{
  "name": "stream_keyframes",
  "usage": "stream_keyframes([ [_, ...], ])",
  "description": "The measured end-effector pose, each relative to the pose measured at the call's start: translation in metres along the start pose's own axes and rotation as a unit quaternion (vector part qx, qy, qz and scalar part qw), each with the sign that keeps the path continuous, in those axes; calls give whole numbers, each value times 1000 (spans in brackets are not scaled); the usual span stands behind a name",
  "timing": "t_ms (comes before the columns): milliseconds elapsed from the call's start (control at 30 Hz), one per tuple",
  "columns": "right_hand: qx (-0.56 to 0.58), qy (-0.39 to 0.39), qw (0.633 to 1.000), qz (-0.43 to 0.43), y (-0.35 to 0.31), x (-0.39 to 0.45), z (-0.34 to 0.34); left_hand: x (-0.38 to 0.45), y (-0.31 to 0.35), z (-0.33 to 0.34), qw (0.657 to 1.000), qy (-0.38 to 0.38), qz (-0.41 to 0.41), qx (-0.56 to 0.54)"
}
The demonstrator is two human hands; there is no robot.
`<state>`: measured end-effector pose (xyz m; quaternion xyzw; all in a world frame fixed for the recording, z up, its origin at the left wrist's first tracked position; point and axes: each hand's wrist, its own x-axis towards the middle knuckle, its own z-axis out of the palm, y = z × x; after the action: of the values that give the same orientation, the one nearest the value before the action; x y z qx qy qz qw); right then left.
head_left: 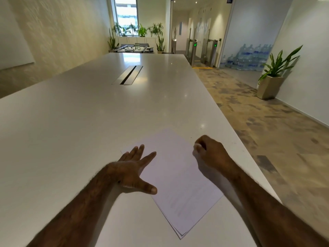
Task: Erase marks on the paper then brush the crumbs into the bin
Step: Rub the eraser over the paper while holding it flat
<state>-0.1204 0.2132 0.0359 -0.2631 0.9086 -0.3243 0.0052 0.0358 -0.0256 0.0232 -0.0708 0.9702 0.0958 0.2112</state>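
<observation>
A thin stack of white paper (179,177) lies flat near the right edge of the long white table (80,122), turned at an angle so one corner points toward the person. Its top sheet looks pale with faint reddish lines of writing across the lower half (too blurred to read), and the edges of sheets underneath peek out along the lower left side.

The left hand (133,168) lies flat, fingers straight and spread, its fingertips and thumb pressing on the left part of the paper while the palm rests on the table. The right hand (210,152) is curled into a loose fist over the paper's right edge; a small pale thing shows at its fingertips, possibly an eraser, though the blur leaves that uncertain.
</observation>
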Motion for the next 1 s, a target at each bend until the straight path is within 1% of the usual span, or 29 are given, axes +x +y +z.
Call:
stream_keyframes([
  [67,-107,-33,993,-25,9,-13,-4,1,-2,1,1000,-3,-2,3],
  [100,-118,-25,993,-8,10,-17,-5,2,-3,1,1000,-7,-3,2],
  [167,-116,-7,993,24,14,-22,-7,3,-3,1,1000,-10,-1,-3],
  [200,-113,2,993,27,16,-23,-6,2,-4,2,1000,-10,-1,-8],
  [233,-107,0,993,38,17,-23,-7,2,-3,1,1000,-9,0,-12],
  [300,-96,3,994,43,17,-25,-7,0,-2,0,1000,-4,0,-22],
  [367,-96,6,994,43,17,-25,-4,0,3,-2,999,17,-5,-35],
  [400,-96,13,994,43,18,-25,-4,3,8,-5,998,44,-10,-35],
  [433,-97,16,994,46,17,-25,-4,6,15,-6,996,88,-15,-30],
  [500,-108,21,993,47,16,-25,-4,18,34,-6,976,216,-21,-32],
  [533,-113,22,992,48,16,-26,-4,23,44,-6,960,276,-12,-43],
  [567,-117,20,992,49,15,-26,-3,27,53,-3,946,319,10,-54],
  [600,-121,20,991,45,15,-27,-3,32,60,3,938,339,37,-58],
  [633,-124,19,991,45,14,-28,-4,36,64,8,939,334,59,-52],
  [667,-129,22,990,44,14,-29,-4,39,67,13,946,313,74,-39],
  [733,-137,37,989,39,13,-29,-5,44,66,17,965,251,73,-16],
  [767,-136,43,989,31,10,-30,-3,47,64,17,970,232,67,-11],
  [900,-94,9,995,-21,-3,-35,15,48,63,15,975,212,65,4],
  [933,-101,14,995,-10,-2,-32,12,48,63,15,975,211,65,8],
  [1000,-141,61,988,23,4,-24,-2,49,63,14,975,210,67,12],
])
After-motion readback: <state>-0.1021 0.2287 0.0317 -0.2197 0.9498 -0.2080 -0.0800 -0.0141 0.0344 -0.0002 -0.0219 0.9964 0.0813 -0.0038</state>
